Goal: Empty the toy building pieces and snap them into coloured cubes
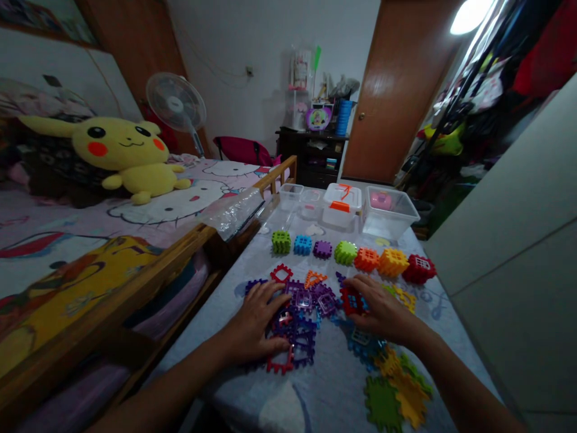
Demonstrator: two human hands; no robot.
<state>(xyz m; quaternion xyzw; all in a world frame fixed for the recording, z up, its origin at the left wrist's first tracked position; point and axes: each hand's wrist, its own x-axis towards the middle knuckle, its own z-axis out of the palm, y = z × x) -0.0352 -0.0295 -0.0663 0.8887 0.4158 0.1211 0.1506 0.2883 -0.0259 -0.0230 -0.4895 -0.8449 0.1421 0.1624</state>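
My left hand [255, 322] lies flat with fingers spread on a heap of purple and red interlocking plastic tiles [302, 313] on the table. My right hand [381, 310] rests palm down on the right side of the heap, fingertips on a red tile [351, 300]. Green, yellow and blue tiles [396, 391] lie near my right forearm. Behind the heap stands a row of several assembled cubes, from a green cube [281, 242] at the left to a red cube [419, 269] at the right.
Clear plastic boxes [388, 210] and a white box with an orange latch [341, 204] stand at the table's far end. A wooden bed frame [180, 252] with a yellow plush toy [126, 156] borders the left. A grey wall [518, 240] lies to the right.
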